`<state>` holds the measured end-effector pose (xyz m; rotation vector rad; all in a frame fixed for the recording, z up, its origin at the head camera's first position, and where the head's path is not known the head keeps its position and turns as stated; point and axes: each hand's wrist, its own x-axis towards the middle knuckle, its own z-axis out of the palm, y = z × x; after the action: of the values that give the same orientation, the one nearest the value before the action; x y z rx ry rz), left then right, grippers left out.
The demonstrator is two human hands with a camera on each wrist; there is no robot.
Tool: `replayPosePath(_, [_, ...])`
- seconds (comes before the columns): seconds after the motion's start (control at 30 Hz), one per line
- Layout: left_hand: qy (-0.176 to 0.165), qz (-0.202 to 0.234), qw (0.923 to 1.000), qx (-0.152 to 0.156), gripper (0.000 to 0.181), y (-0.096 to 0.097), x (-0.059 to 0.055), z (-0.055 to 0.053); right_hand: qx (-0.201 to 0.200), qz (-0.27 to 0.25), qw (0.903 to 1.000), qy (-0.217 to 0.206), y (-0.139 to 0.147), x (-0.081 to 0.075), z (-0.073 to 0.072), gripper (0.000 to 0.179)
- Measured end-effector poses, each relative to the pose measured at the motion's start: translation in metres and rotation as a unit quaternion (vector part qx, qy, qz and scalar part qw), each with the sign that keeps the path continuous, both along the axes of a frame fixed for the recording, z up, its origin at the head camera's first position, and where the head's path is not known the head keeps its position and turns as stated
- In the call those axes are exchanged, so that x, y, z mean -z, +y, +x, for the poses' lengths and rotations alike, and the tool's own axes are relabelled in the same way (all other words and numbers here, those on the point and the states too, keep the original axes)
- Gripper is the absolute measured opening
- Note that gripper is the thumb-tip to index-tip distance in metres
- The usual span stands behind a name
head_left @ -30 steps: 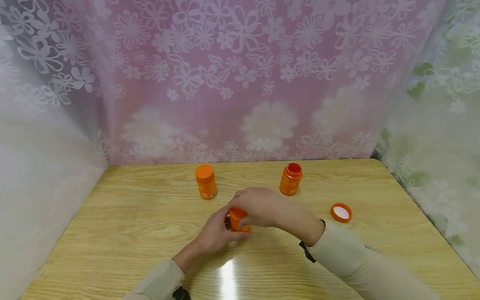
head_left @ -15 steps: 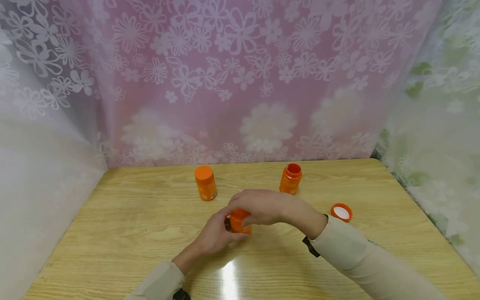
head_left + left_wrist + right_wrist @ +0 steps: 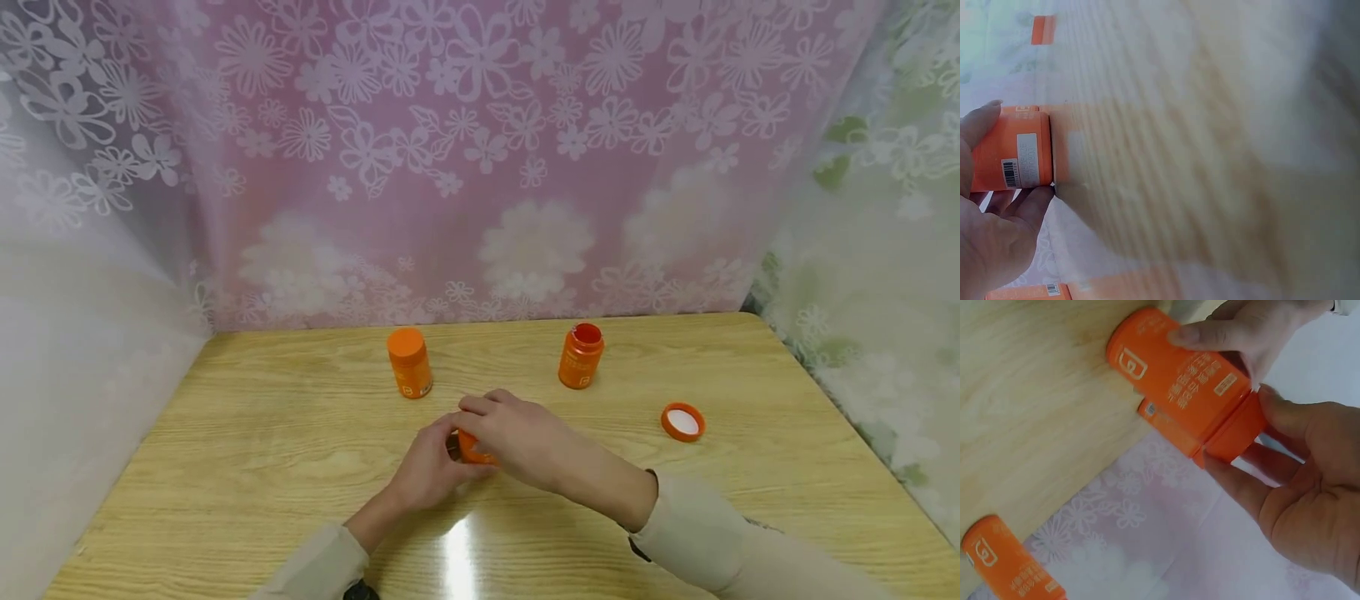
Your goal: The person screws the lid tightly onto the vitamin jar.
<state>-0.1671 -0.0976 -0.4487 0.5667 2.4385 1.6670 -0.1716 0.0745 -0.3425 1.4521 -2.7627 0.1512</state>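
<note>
An orange pill bottle (image 3: 471, 452) with pale lettering stands upright on the wooden table in front of me, largely covered by my hands in the head view. My left hand (image 3: 431, 468) grips its body from the left, thumb on the near side; the left wrist view shows a barcode label on the bottle (image 3: 1022, 150). From above, my right hand (image 3: 534, 440) holds the orange screw cap (image 3: 1238, 434) between thumb and fingers. In the right wrist view the cap sits on the bottle's top with a thin line between cap and body.
Behind and left stands a capped orange bottle (image 3: 410, 364). Behind and right is an uncapped orange bottle (image 3: 581, 357). A loose orange lid (image 3: 682, 422) lies white inside up at the right. A floral curtain (image 3: 480, 167) hangs along the table's back edge.
My right hand has turned on the cap, its wrist dropping slightly lower and toward me and its fingers covering more of the bottle. My left hand keeps its grip in place.
</note>
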Motion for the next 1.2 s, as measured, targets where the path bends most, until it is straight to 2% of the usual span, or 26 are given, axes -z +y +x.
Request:
replayPosePath(0.23, [0.003,-0.015,0.9998,-0.013,0.054,0.001,0.001,0.001,0.07,-0.06,0.9955,-0.023,-0.005,0.007,0.009,0.039])
replayPosePath(0.5, [0.041,-0.062,0.997,-0.024,0.053,0.0,0.0,0.003,0.113,-0.078,0.9906,0.007,-0.01,0.014,0.015,0.033])
replayPosePath(0.67, [0.046,-0.079,0.9955,-0.022,0.055,0.0,-0.001,0.001,0.11,-0.105,0.9884,-0.003,-0.006,0.018,0.013,0.032])
replayPosePath(0.83, [0.037,-0.053,0.9979,-0.005,0.055,-0.001,0.0,0.001,0.096,-0.116,0.9884,-0.021,-0.002,0.017,0.011,0.033])
replayPosePath(1.03, [0.029,-0.041,0.9987,-0.004,0.054,-0.001,-0.003,0.002,0.083,-0.118,0.9891,-0.031,0.0,0.018,0.01,0.033])
replayPosePath(1.2, [0.024,-0.04,0.9989,-0.003,0.051,0.0,-0.004,0.001,0.11,-0.125,0.984,-0.065,0.003,0.016,0.01,0.041])
